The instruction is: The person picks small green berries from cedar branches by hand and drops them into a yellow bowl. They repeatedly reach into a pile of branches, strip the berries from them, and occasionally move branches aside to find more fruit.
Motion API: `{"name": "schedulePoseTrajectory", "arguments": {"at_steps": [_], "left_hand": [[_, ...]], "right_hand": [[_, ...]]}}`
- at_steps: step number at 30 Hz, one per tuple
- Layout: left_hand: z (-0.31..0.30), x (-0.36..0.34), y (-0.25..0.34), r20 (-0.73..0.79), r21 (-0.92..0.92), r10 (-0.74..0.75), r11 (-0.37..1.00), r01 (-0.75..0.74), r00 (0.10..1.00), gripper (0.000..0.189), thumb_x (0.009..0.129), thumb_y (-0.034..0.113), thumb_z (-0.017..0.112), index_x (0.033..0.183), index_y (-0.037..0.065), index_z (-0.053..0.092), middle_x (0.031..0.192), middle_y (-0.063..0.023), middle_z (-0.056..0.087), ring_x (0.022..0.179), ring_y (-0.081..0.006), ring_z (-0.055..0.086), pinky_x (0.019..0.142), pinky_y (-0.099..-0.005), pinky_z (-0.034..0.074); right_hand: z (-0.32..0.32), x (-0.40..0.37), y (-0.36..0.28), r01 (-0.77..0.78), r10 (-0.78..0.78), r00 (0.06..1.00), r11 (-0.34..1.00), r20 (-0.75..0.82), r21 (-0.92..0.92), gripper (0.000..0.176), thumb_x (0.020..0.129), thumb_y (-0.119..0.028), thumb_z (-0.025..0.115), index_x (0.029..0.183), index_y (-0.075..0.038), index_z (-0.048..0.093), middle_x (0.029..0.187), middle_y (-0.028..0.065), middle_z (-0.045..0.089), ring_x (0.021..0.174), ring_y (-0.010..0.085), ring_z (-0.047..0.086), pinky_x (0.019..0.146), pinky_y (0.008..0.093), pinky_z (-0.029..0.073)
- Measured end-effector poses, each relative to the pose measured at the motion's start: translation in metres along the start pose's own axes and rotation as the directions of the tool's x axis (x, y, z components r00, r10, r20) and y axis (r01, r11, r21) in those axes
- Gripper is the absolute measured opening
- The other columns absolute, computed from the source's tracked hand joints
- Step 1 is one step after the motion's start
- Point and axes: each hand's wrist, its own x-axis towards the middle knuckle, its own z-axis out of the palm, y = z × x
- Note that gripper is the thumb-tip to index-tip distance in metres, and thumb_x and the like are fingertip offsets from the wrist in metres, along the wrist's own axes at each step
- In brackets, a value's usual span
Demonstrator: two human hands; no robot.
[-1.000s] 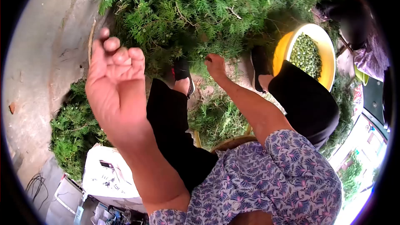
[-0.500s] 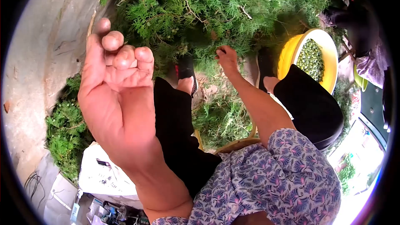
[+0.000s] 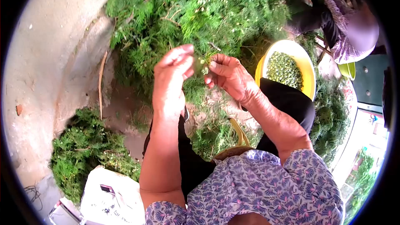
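Note:
My left hand (image 3: pixel 171 79) and my right hand (image 3: pixel 229 75) meet in front of me, both pinching a small green sprig (image 3: pixel 203 63) with tiny pale berries between their fingertips. Behind them lies a big heap of green conifer branches (image 3: pixel 196 12). To the right of my right hand stands a yellow basin (image 3: pixel 306 64) with several small green berries (image 3: pixel 284 68) in it. My knees in black trousers (image 3: pixel 287 100) show below the hands.
A smaller pile of green cuttings (image 3: pixel 83 150) lies at the lower left beside a white bag (image 3: pixel 110 198). Bare concrete ground (image 3: pixel 46 58) fills the left. Another person in a patterned sleeve (image 3: pixel 346 37) sits at the upper right. More greenery (image 3: pixel 333 112) lies right of the basin.
My left hand, held up empty with curled fingers, has come down to meet my right hand. My right hand pulled back from the branch heap with a sprig. The view tilted slightly.

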Motion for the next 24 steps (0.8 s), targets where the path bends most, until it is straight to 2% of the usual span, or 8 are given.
{"name": "schedulePoseTrajectory", "arguments": {"at_steps": [4, 8, 9, 11, 14, 19, 22, 24], "left_hand": [[0.021, -0.004, -0.007, 0.193, 0.03, 0.094, 0.994, -0.101, 0.977, 0.022, 0.085, 0.011, 0.058, 0.105, 0.001, 0.06, 0.085, -0.0023, 0.06, 0.072, -0.008, 0.055, 0.062, -0.0202, 0.044], [0.038, -0.006, -0.009, 0.165, 0.042, 0.145, 0.987, -0.154, 0.976, 0.021, 0.083, 0.007, 0.06, 0.102, -0.002, 0.059, 0.08, -0.0048, 0.061, 0.067, -0.0081, 0.056, 0.059, -0.019, 0.044], [0.041, -0.005, -0.011, 0.171, 0.025, 0.166, 0.985, -0.173, 0.971, 0.021, 0.083, 0.007, 0.06, 0.101, -0.003, 0.059, 0.079, -0.0051, 0.061, 0.067, -0.0084, 0.056, 0.059, -0.0194, 0.045], [0.048, -0.003, -0.012, 0.184, 0.013, 0.18, 0.983, -0.185, 0.966, 0.021, 0.082, 0.007, 0.06, 0.101, -0.003, 0.059, 0.079, -0.0055, 0.061, 0.066, -0.0088, 0.057, 0.059, -0.0197, 0.046], [0.056, 0.002, -0.014, 0.196, 0.103, 0.171, 0.976, -0.194, 0.966, 0.022, 0.082, 0.006, 0.061, 0.1, -0.005, 0.059, 0.078, -0.0063, 0.062, 0.064, -0.0099, 0.058, 0.058, -0.0208, 0.048], [0.066, 0.006, -0.024, 0.167, 0.145, 0.215, 0.96, -0.24, 0.962, 0.02, 0.081, 0.007, 0.062, 0.097, -0.005, 0.06, 0.077, -0.0071, 0.062, 0.062, -0.0099, 0.057, 0.055, -0.0211, 0.048], [0.068, 0.008, -0.019, 0.167, 0.164, 0.185, 0.963, -0.212, 0.969, 0.019, 0.081, 0.006, 0.061, 0.097, -0.005, 0.06, 0.078, -0.0076, 0.062, 0.062, -0.0104, 0.058, 0.056, -0.0211, 0.048], [0.072, 0.008, -0.016, 0.173, 0.159, 0.173, 0.967, -0.2, 0.97, 0.019, 0.081, 0.006, 0.061, 0.096, -0.005, 0.06, 0.079, -0.0079, 0.062, 0.062, -0.0107, 0.058, 0.056, -0.0212, 0.048]], "right_hand": [[0.003, -0.019, -0.035, 0.022, -0.025, 1.0, 0.99, -0.016, -0.142, 0.015, 0.087, -0.012, 0.055, 0.094, 0.001, 0.051, 0.076, 0.0073, 0.057, 0.063, 0.016, 0.059, 0.056, 0.0266, 0.049], [-0.004, -0.028, -0.056, 0.067, -0.074, 0.997, 0.966, -0.018, -0.251, 0.021, 0.084, -0.01, 0.058, 0.1, 0.003, 0.052, 0.083, 0.008, 0.059, 0.065, 0.0144, 0.059, 0.057, 0.0247, 0.049], [-0.004, -0.029, -0.059, 0.072, -0.079, 0.997, 0.967, -0.017, -0.245, 0.021, 0.084, -0.01, 0.058, 0.1, 0.003, 0.052, 0.083, 0.008, 0.059, 0.065, 0.0144, 0.059, 0.057, 0.0247, 0.049], [-0.007, -0.032, -0.064, 0.166, -0.172, 0.985, 0.895, 0.023, -0.415, 0.024, 0.081, -0.009, 0.061, 0.1, 0.003, 0.054, 0.082, 0.0073, 0.06, 0.064, 0.0121, 0.057, 0.055, 0.0224, 0.047], [-0.017, -0.027, -0.065, 0.202, -0.224, 0.975, 0.854, 0.012, -0.479, 0.022, 0.078, -0.008, 0.064, 0.096, 0.002, 0.057, 0.077, 0.0058, 0.061, 0.06, 0.01, 0.056, 0.05, 0.0206, 0.043], [-0.027, -0.02, -0.063, 0.134, -0.194, 0.974, 0.908, -0.116, -0.397, 0.013, 0.079, -0.009, 0.064, 0.086, 0.001, 0.061, 0.068, 0.0036, 0.06, 0.054, 0.0089, 0.054, 0.044, 0.0192, 0.041], [-0.025, -0.023, -0.069, 0.141, -0.172, 0.982, 0.943, -0.079, -0.302, 0.017, 0.081, -0.011, 0.063, 0.093, 0.0, 0.059, 0.07, 0.0027, 0.06, 0.06, 0.008, 0.056, 0.051, 0.0194, 0.044], [-0.027, -0.023, -0.071, 0.175, -0.197, 0.98, 0.931, -0.037, -0.32, 0.015, 0.081, -0.009, 0.062, 0.092, 0.0, 0.06, 0.069, 0.0029, 0.06, 0.059, 0.0079, 0.055, 0.049, 0.0193, 0.044]]}}
